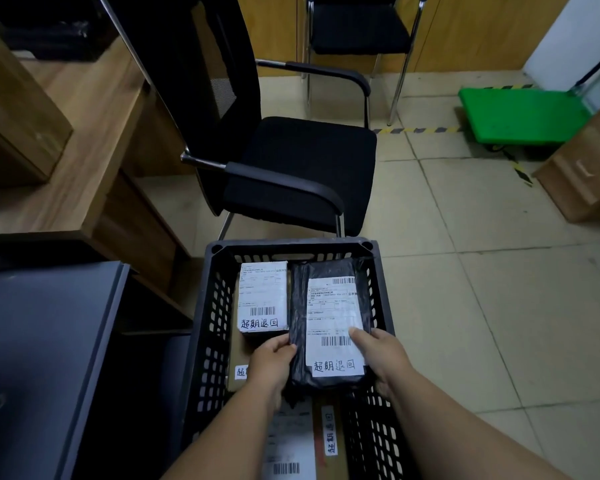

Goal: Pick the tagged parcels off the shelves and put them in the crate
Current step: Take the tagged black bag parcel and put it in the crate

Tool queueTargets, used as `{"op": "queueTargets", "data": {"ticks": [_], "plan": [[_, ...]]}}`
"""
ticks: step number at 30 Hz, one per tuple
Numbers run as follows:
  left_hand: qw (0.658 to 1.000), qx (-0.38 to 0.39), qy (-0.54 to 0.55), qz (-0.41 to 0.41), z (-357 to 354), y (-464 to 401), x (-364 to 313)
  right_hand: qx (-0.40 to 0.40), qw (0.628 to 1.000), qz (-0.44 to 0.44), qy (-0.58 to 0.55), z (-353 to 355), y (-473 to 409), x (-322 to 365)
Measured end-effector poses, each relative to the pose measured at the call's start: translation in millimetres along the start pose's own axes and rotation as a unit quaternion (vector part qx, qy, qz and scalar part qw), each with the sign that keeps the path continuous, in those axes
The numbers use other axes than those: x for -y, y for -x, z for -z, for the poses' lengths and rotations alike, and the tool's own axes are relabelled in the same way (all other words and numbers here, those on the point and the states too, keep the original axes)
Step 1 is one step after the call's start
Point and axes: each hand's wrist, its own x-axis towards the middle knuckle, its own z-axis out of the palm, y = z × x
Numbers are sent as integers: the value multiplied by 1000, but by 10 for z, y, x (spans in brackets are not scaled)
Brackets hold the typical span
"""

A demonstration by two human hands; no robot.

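Hands, left (pixel 272 355) and right (pixel 378 355), grip black parcel (pixel 300 306) between them inside crate (pixel 291 244).

You stand over a beige tiled floor (pixel 482 271). Directly on it sit the black perforated plastic crate (pixel 219 306), a black cushioned armchair with chrome legs (pixel 302 161), a second black chair (pixel 357 29) behind it, and what looks like a green flat plastic trolley (pixel 520 116) at the right.

Black lattice-sided crate (pixel 212 306), black-wrapped parcel (pixel 298 306) with white barcoded label (pixel 331 327), white-labelled parcel (pixel 262 299) on its left, black chair (pixel 305 161) beyond, green platform trolley (pixel 520 112) far right, yellow-and-black striped floor tape (pixel 416 130)
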Motion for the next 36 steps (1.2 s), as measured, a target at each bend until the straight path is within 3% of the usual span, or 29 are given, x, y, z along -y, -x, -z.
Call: {"op": "queueTargets", "data": {"ticks": [13,25,36], "plan": [[1000,-2,-12,-1,-100,-147,158,-25,991,-52,118,-153,-243,-96],[999,-19,-43,-25,-86,-165,192,-42,991,-92,84,-193,-317,-27],[997,-78,10,-12,-131,-318,279,-66,993,-76,55,-201,-418,-104]]}}
